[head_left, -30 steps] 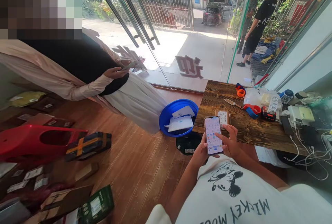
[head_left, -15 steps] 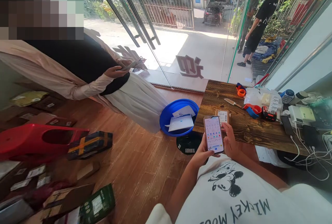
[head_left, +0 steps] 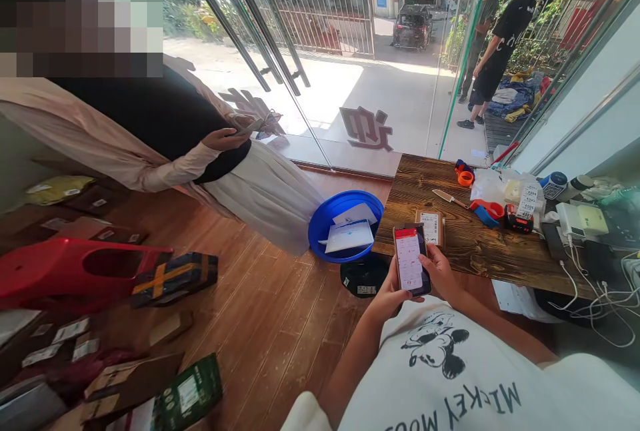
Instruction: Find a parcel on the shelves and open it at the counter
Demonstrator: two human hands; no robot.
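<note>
**Two hands on one phone, desk edge just ahead**

Both hands share the phone [head_left: 411, 260], held low over the white T-shirt [head_left: 450, 378]. Left hand [head_left: 387, 294] cradles it from below-left, fingers curled around the edge, so it carries the weight. Right hand [head_left: 440, 270] closes on the right edge, thumb lying over the screen; that split likely leaves the thumb free to tap. Screen faces up toward the camera, red band across its top, white content below.

Just past the phone: wooden desk [head_left: 480, 251], with a small labelled parcel [head_left: 430, 226] near its front edge, within easy reach. Further back on the desk, a knife [head_left: 449, 198], orange tape roll [head_left: 465, 178], blue-and-red tape dispenser [head_left: 486, 210], a bag with number stickers [head_left: 525, 199], white chargers and cables [head_left: 575, 218] at right.

Left of the desk on the floor: blue basin [head_left: 323, 228] holding white envelopes, black packet [head_left: 365, 276] in front of it. Parcels [head_left: 175, 276] spread across the floor at left.

Beyond, another person in a pale robe [head_left: 150, 144] holds their own phone by the glass doors. Outside, a person in black [head_left: 500, 44] stands on the pavement.
</note>
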